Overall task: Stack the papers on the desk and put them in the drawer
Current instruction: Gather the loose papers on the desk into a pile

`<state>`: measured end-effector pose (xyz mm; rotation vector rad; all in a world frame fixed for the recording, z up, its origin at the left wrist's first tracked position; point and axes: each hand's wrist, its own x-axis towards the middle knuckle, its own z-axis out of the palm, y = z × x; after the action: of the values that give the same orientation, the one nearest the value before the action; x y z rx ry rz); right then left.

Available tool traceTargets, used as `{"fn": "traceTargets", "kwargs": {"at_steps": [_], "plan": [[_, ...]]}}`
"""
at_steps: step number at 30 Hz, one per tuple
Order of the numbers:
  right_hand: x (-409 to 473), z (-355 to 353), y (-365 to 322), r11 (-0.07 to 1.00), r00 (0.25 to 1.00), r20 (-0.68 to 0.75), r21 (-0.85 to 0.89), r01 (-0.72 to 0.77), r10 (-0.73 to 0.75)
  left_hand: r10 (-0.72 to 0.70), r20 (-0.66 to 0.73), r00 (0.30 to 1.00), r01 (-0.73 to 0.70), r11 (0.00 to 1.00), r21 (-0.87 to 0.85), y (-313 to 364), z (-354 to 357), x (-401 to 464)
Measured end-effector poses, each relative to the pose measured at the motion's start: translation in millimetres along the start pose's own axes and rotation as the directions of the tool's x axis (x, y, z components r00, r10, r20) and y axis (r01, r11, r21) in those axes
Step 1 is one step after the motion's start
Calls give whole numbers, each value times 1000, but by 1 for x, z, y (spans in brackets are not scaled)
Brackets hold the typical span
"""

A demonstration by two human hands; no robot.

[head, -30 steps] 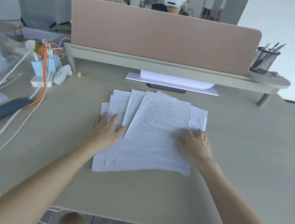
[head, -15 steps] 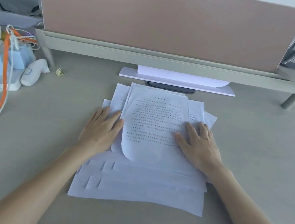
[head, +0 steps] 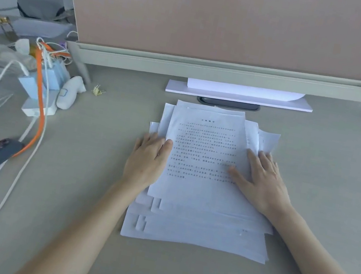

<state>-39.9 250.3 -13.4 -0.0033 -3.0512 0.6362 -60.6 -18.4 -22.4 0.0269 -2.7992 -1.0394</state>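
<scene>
Here your left hand and right hand lay flat with fingers spread, gripping nothing, on either side of the papers, whose long axis ran away from you on the surface.

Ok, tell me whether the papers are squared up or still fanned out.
Still fanned out: the papers show offset edges at the far right and near end, with both hands flat on them.

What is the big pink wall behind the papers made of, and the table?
The pink wall looks like soft matte fabric or felt over a board: no shine, rounded corner. The table seems smooth, dull laminate, plain grey-beige with no wood grain. The papers are thin white printed sheets.
</scene>
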Motion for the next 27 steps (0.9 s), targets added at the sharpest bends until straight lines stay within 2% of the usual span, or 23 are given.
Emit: {"fn": "traceTargets", "kwargs": {"at_steps": [2, 4, 7, 11, 16, 18, 19, 22, 24, 27], "plan": [[-5, -3, -6, 995, 1000, 18, 96, -10, 9, -4, 15, 1000, 4, 1000, 6, 0, 0, -2], [-7, -6, -7, 977, 997, -31, 200, -66, 74, 16, -3, 1000, -16, 999, 29, -3, 0, -2], [-6, -10, -5, 972, 982, -90, 185, -146, 164, -38, -76, 996, 46, 994, 96, -8, 0, -2], [-2, -7, -14, 992, 997, -30, 99, -73, 76, -3, -61, 998, 8, 997, 82, -8, 0, -1], [11, 0, -39, 974, 999, 35, 223, -37, 30, -11, -39, 999, 12, 999, 32, -5, -3, -3], [13, 4, -43, 945, 999, 17, 325, -36, 33, -18, -37, 999, 18, 1000, -19, -4, -5, -6], [13, 7, -41, 938, 997, -37, 344, -48, 65, -20, -38, 999, 18, 998, -55, -3, -7, -7], [11, 15, -31, 963, 942, -268, 234, -137, 199, -79, -6, 997, 76, 970, -230, 3, -17, -9], [13, 18, -27, 962, 908, -319, 120, -244, 271, -136, 61, 989, 148, 922, -357, 5, -22, -10], [16, 21, -26, 973, 906, -355, 93, -212, 232, -166, 50, 985, 169, 862, -477, 6, -25, -10]]}}
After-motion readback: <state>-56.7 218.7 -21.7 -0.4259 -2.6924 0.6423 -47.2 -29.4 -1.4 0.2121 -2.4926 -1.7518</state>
